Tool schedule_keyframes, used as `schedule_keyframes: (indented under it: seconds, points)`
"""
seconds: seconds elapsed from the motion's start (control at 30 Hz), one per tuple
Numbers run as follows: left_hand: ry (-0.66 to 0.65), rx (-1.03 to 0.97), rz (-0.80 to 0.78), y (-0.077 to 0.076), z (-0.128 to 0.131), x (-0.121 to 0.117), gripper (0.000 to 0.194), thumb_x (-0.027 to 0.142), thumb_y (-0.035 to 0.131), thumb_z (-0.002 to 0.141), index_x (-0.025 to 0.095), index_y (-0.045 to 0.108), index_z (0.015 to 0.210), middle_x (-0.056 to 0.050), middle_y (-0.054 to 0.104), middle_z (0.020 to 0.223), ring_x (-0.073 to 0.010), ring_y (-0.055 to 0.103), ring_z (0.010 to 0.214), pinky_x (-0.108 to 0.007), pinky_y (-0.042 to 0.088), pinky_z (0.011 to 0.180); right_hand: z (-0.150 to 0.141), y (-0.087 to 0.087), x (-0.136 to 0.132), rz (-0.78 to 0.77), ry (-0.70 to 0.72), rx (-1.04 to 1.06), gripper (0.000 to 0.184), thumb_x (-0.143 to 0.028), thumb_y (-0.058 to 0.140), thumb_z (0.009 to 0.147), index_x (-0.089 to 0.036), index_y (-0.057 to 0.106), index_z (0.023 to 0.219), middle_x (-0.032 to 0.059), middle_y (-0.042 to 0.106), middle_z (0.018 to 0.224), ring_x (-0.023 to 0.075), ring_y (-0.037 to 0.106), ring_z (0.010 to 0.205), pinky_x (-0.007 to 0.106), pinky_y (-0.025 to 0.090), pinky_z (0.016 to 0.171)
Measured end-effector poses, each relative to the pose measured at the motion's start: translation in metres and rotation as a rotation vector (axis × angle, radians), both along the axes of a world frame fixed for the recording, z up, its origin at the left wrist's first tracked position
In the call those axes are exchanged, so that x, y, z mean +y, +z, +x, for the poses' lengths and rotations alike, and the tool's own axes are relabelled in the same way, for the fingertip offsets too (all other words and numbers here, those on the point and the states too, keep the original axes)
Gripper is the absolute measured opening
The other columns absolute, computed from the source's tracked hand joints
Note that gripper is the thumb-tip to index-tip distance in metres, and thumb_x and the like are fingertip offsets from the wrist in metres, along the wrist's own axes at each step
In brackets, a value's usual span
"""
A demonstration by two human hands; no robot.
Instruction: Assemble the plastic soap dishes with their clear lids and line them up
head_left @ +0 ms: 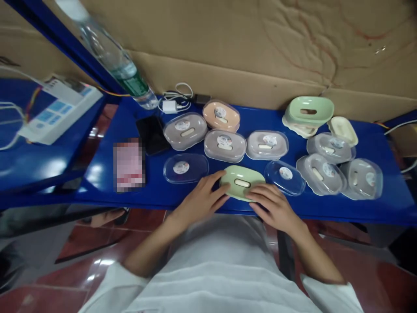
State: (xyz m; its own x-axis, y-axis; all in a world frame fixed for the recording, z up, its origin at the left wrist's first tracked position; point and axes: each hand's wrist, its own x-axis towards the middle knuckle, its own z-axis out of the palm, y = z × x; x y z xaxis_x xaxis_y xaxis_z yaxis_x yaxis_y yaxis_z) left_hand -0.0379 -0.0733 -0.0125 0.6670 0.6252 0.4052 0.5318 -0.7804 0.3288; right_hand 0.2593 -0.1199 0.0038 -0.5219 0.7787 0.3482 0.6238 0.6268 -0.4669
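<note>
A light green oval soap dish (235, 174) with a slot in its middle lies at the front of the blue table. My left hand (208, 191) grips its left end, fingers curved along the rim. At the right end, the fingers of my right hand (270, 203) rest on the front edge and grip it. A clear oval lid (186, 168) with a round sticker lies to the left, and another clear lid (285, 178) sits just right of the dish. Behind them are a grey lidded soap dish (224, 145) and a similar one (267, 145).
A peach lidded dish (221, 116) and more grey ones stand on the blue table (150, 174). At right, a green dish (310, 109) sits on a cream piece. A water bottle (130, 78), white charger (170, 106), black phone (152, 134) and power strip (60, 111) are at left.
</note>
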Motion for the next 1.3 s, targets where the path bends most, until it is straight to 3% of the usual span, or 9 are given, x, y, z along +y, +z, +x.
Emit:
schedule_keyframes:
  seconds: [0.17, 0.33, 0.43, 0.63, 0.77, 0.87, 1.03, 1.17, 1.3]
  points:
    - [0.022, 0.004, -0.079, 0.0, -0.002, -0.007, 0.036, 0.023, 0.063, 0.105, 0.016, 0.062, 0.14, -0.022, 0.056, 0.151, -0.0328, 0.064, 0.134, -0.048, 0.063, 0.106, -0.001, -0.002, 0.007, -0.065, 0.025, 0.029, 0.023, -0.022, 0.068, 0.103, -0.026, 0.072, 0.126, 0.0065, 0.078, 0.121, 0.024, 0.072, 0.116, 0.042, 0.056, 0.1]
    - [0.038, 0.007, -0.21, 0.0, -0.015, -0.025, 0.05, 0.012, 0.059, 0.103, 0.017, 0.055, 0.153, -0.022, 0.049, 0.162, -0.0311, 0.053, 0.15, -0.046, 0.059, 0.114, -0.008, -0.004, 0.006, -0.01, 0.004, 0.007, 0.016, -0.023, 0.064, 0.106, -0.024, 0.074, 0.119, 0.0063, 0.079, 0.116, 0.0227, 0.073, 0.112, 0.04, 0.055, 0.097]
    - [0.03, 0.06, -0.141, 0.009, -0.036, -0.023, 0.06, 0.005, 0.058, 0.099, 0.022, 0.053, 0.157, -0.02, 0.048, 0.165, -0.0318, 0.05, 0.154, -0.049, 0.054, 0.119, -0.009, -0.002, 0.008, -0.008, 0.042, -0.05, 0.022, -0.022, 0.065, 0.106, -0.024, 0.072, 0.127, 0.0077, 0.077, 0.125, 0.0242, 0.07, 0.121, 0.041, 0.054, 0.102]
    - [0.4, 0.154, -0.036, 0.015, -0.081, -0.007, 0.058, 0.028, 0.068, 0.104, 0.028, 0.051, 0.159, -0.019, 0.043, 0.17, -0.0427, 0.037, 0.161, -0.071, 0.031, 0.128, -0.012, -0.003, 0.009, 0.127, -0.037, -0.092, 0.031, -0.018, 0.069, 0.103, -0.024, 0.071, 0.133, 0.0113, 0.073, 0.132, 0.0287, 0.064, 0.129, 0.048, 0.053, 0.107]
    - [0.489, 0.092, -0.097, 0.003, -0.092, -0.004, 0.061, 0.043, 0.066, 0.105, 0.027, 0.049, 0.161, -0.019, 0.039, 0.173, -0.0443, 0.039, 0.159, -0.071, 0.035, 0.125, -0.015, -0.006, 0.007, 0.132, -0.06, -0.095, 0.03, -0.02, 0.067, 0.104, -0.025, 0.07, 0.134, 0.0109, 0.072, 0.133, 0.029, 0.064, 0.129, 0.048, 0.054, 0.107]
    - [0.482, -0.015, -0.129, 0.004, -0.09, -0.004, 0.05, 0.045, 0.062, 0.107, 0.031, 0.058, 0.155, -0.014, 0.052, 0.165, -0.0369, 0.056, 0.147, -0.06, 0.046, 0.122, -0.015, -0.007, 0.008, 0.124, -0.056, -0.099, 0.029, -0.021, 0.066, 0.105, -0.025, 0.07, 0.134, 0.0105, 0.072, 0.134, 0.0286, 0.064, 0.129, 0.048, 0.054, 0.106]
    - [0.506, -0.296, -0.16, 0.02, -0.08, -0.002, 0.044, 0.04, 0.055, 0.112, 0.03, 0.06, 0.154, -0.009, 0.066, 0.15, -0.028, 0.064, 0.139, -0.046, 0.053, 0.119, -0.015, -0.006, 0.01, 0.102, -0.06, -0.086, 0.031, -0.023, 0.067, 0.105, -0.026, 0.069, 0.136, 0.0102, 0.072, 0.133, 0.0288, 0.064, 0.13, 0.048, 0.054, 0.108]
    - [0.424, -0.304, -0.085, 0.024, -0.053, 0.0, 0.051, 0.039, 0.062, 0.108, 0.034, 0.056, 0.158, -0.009, 0.061, 0.157, -0.029, 0.063, 0.14, -0.045, 0.055, 0.117, -0.014, -0.006, 0.009, 0.065, -0.045, -0.057, 0.034, -0.023, 0.067, 0.104, -0.03, 0.068, 0.137, 0.0092, 0.072, 0.133, 0.0287, 0.065, 0.13, 0.049, 0.055, 0.108]
    - [0.244, -0.193, -0.041, 0.021, -0.018, -0.001, 0.063, 0.037, 0.068, 0.105, 0.036, 0.047, 0.164, -0.012, 0.054, 0.163, -0.0328, 0.057, 0.146, -0.052, 0.054, 0.119, -0.01, -0.009, 0.003, 0.123, -0.162, 0.088, 0.043, -0.028, 0.073, 0.1, -0.033, 0.064, 0.141, 0.0089, 0.07, 0.13, 0.0303, 0.067, 0.127, 0.051, 0.057, 0.108]
